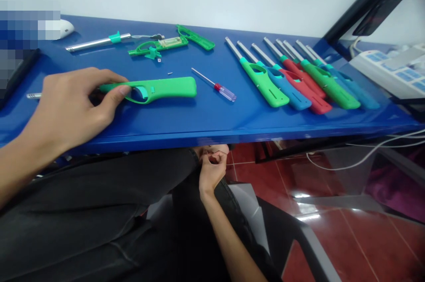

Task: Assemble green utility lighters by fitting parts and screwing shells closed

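My left hand (78, 105) is closed around the nozzle end of a green gas lighter (172, 88) lying on the blue table. The tip of its metal tube shows left of the hand; the rest of the tube is covered. Below the table edge, my right hand (212, 173) is closed, with the fingers curled against a bare foot; whatever is between them cannot be made out. A screwdriver (226, 92) with a clear purple handle rests right of the lighter. Behind it are a tiny screw (170, 73), an opened green lighter half (172, 44) and another green shell half (197, 38).
Several green, blue and red lighters (265, 83) lie in a row at the right. A loose metal tube (89, 43) with a teal collar sits at the back left, near a white mouse (66, 28). A white power strip (392, 71) is far right, with cables (352, 164) hanging below.
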`<state>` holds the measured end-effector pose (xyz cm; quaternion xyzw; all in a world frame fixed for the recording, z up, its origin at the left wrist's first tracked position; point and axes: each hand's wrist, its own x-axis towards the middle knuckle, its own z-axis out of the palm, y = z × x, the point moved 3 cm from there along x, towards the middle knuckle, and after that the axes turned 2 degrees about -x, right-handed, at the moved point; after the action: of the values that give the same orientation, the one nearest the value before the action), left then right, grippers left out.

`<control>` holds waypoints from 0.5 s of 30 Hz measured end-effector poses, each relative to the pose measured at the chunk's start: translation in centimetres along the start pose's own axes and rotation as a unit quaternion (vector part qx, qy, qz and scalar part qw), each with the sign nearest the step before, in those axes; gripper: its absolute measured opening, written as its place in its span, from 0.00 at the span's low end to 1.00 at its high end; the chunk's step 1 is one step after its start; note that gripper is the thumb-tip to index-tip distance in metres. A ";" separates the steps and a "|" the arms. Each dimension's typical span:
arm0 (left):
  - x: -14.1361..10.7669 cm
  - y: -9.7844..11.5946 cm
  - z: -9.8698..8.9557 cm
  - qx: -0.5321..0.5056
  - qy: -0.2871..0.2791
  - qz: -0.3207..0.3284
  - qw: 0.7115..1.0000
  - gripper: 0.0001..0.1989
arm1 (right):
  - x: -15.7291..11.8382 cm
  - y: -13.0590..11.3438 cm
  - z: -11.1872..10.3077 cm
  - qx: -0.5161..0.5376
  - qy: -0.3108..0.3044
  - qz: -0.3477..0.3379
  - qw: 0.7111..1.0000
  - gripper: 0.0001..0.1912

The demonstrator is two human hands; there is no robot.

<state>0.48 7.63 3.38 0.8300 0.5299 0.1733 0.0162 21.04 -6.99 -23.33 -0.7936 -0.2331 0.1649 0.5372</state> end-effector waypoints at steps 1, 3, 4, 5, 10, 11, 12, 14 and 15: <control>0.0 0.0 0.0 0.000 0.001 -0.002 1.000 0.35 | 0.3 0.0 0.0 0.002 0.000 -0.002 1.000 0.20; -0.1 0.1 0.0 -0.002 0.002 -0.005 1.000 0.36 | 0.7 -0.1 -0.4 0.008 -0.003 -0.016 1.000 0.21; -0.1 0.1 0.0 -0.003 0.002 -0.006 1.000 0.36 | 0.7 -0.2 -0.8 0.011 -0.005 -0.027 1.000 0.22; -0.1 0.2 0.0 -0.004 0.002 -0.006 1.000 0.37 | 0.4 -0.3 -1.4 0.013 -0.008 -0.038 0.999 0.24; -0.1 0.1 0.0 -0.007 0.001 -0.009 1.000 0.36 | -2.0 0.1 -3.4 0.023 0.000 -0.066 0.998 0.26; 0.0 0.1 0.0 -0.007 0.001 -0.008 1.000 0.35 | -2.2 0.5 -3.6 0.026 0.006 -0.067 0.997 0.26; 0.0 0.0 -0.1 -0.006 0.002 -0.008 1.000 0.34 | -2.0 0.9 -4.0 0.027 0.010 -0.067 0.997 0.24; 0.1 -0.1 -0.2 -0.001 0.009 -0.007 1.000 0.32 | -1.0 2.1 -5.2 0.027 0.015 -0.067 0.997 0.22; 0.1 -0.3 -0.2 0.001 0.014 -0.008 1.000 0.31 | -0.3 2.7 -6.2 0.025 0.014 -0.065 0.997 0.21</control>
<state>0.22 7.78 3.56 0.8234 0.5368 0.1837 0.0092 24.45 -12.78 -23.57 -0.7653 -0.2727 0.1239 0.5698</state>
